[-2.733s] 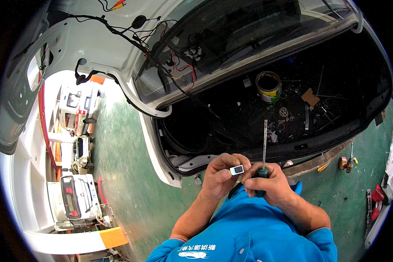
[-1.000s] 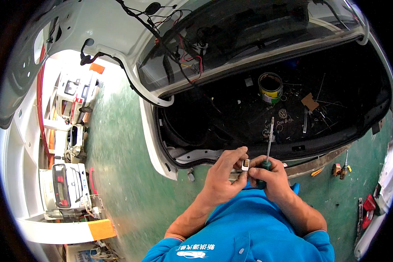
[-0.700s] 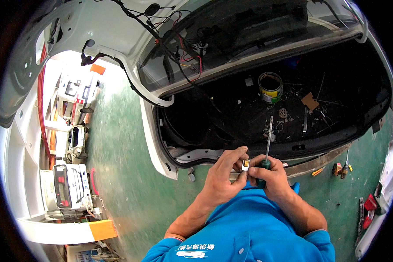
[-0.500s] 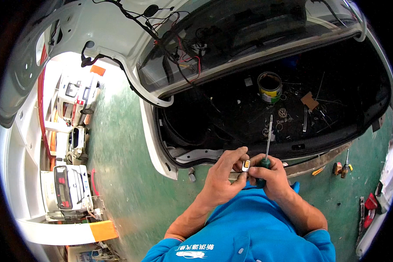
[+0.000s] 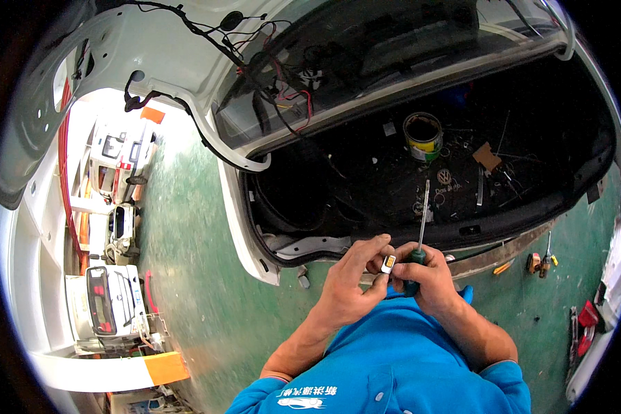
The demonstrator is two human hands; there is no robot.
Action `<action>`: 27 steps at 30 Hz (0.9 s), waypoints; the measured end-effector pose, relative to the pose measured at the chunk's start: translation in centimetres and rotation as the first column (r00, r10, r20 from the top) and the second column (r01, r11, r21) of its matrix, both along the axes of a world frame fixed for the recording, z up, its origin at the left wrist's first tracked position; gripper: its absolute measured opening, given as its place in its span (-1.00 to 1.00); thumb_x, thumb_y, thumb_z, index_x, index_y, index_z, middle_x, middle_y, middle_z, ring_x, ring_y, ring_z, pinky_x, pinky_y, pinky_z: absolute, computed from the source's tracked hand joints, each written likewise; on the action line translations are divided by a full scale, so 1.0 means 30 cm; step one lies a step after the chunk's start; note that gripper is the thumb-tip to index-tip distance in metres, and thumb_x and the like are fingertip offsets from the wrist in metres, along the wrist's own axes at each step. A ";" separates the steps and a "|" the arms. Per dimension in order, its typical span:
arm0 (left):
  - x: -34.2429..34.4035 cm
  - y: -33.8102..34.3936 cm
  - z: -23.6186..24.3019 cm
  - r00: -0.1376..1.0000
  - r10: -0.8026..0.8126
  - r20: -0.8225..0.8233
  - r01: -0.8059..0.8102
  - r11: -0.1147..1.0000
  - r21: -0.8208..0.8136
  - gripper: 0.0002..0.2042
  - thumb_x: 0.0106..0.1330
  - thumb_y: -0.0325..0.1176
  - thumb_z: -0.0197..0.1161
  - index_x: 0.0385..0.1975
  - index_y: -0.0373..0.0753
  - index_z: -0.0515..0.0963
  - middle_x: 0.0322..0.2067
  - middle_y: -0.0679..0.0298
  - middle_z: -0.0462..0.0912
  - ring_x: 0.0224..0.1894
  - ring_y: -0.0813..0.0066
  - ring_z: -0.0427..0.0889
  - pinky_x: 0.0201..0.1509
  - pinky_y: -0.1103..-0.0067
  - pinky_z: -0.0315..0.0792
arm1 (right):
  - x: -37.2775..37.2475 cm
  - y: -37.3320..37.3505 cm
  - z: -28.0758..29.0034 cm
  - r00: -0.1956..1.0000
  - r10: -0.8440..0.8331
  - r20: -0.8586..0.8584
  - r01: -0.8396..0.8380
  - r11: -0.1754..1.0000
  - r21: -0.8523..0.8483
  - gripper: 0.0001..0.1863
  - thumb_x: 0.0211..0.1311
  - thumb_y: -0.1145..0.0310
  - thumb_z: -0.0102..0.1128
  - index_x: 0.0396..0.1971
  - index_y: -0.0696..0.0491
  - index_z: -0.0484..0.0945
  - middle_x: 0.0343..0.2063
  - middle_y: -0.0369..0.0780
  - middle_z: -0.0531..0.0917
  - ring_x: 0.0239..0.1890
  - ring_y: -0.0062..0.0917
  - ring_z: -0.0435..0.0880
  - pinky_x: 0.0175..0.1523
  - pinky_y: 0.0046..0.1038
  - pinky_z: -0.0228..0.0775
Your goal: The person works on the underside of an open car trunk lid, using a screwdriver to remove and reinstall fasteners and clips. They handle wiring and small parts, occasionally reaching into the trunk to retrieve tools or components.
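Pinched in the fingertips of my left hand point(image 5: 348, 283) is a small white piece with a yellow gridded face point(image 5: 389, 262), its face turned up. My right hand point(image 5: 436, 281) is closed around the green handle of a screwdriver point(image 5: 424, 215), whose bare metal shaft points up and away over the trunk edge. The right thumb and fingertips come close to the white piece; whether they touch it I cannot tell. Both hands are side by side in front of my blue shirt, before the open trunk point(image 5: 366, 200) of a white car.
Inside the trunk are an open can point(image 5: 423, 138), a cardboard scrap point(image 5: 487, 157) and scattered bits. Loose wiring point(image 5: 255, 76) hangs from the raised lid point(image 5: 179, 58). Tools point(image 5: 544, 265) and a red object point(image 5: 586, 324) lie on the green floor at right. Vehicles point(image 5: 114, 300) stand at left.
The view has shifted very slightly. Both hands keep nearly the same pose, with the white piece and the screwdriver still held; the piece looks slightly tilted.
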State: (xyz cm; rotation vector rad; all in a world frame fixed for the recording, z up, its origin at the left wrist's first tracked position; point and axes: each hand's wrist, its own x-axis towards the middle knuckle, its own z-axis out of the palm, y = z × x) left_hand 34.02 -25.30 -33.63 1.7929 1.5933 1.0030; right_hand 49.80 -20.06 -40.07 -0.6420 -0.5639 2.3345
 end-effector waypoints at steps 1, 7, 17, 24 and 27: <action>-0.001 0.000 -0.002 1.000 -0.002 0.004 0.002 1.000 -0.003 -0.33 -0.01 -0.69 0.28 0.23 -0.21 0.36 -0.09 0.12 0.61 -0.24 0.42 0.63 -0.18 0.52 0.54 | 0.000 0.001 -0.001 1.000 0.000 -0.004 0.000 1.000 -0.002 -0.84 0.11 0.55 0.26 -0.28 0.19 0.58 -0.46 -0.25 0.63 -0.49 -0.61 0.56 -0.39 -0.57 0.42; 0.003 0.004 0.005 1.000 -0.021 -0.010 0.021 1.000 0.010 -0.32 -0.01 -0.69 0.27 0.23 -0.21 0.36 -0.11 0.12 0.63 -0.24 0.41 0.65 -0.17 0.52 0.55 | 0.001 0.002 -0.013 0.999 -0.001 -0.036 0.001 1.000 -0.005 -0.85 0.11 0.55 0.26 -0.29 0.18 0.57 -0.46 -0.25 0.62 -0.49 -0.61 0.56 -0.40 -0.56 0.42; 0.005 0.004 0.004 1.000 -0.012 -0.028 0.012 1.000 0.026 -0.46 0.00 -0.66 0.29 0.08 -0.26 0.46 -0.11 0.10 0.63 -0.20 0.32 0.68 -0.11 0.48 0.57 | 0.000 0.002 -0.022 1.000 -0.010 -0.030 0.010 1.000 0.002 -0.85 0.10 0.54 0.27 -0.30 0.18 0.55 -0.49 -0.25 0.60 -0.52 -0.60 0.55 -0.41 -0.55 0.40; 0.017 0.024 -0.002 0.999 -0.031 -0.006 0.031 0.999 -0.030 -0.79 0.13 -0.57 0.28 -0.21 -0.30 0.62 -0.13 0.09 0.64 -0.14 0.26 0.67 -0.07 0.47 0.57 | 0.012 0.008 -0.052 1.000 0.010 -0.009 -0.010 1.000 -0.020 -0.84 0.15 0.48 0.28 -0.28 0.18 0.57 -0.51 -0.27 0.59 -0.51 -0.61 0.56 -0.40 -0.55 0.39; 0.006 0.033 -0.065 1.000 -0.005 0.010 0.005 0.999 -0.052 -0.84 0.21 -0.52 0.27 -0.22 -0.30 0.63 -0.18 0.12 0.65 -0.13 0.29 0.66 -0.10 0.46 0.55 | 0.032 0.013 -0.082 0.998 0.035 0.056 -0.035 0.999 0.007 -0.86 0.17 0.46 0.28 -0.30 0.16 0.58 -0.52 -0.29 0.58 -0.51 -0.64 0.54 -0.40 -0.56 0.38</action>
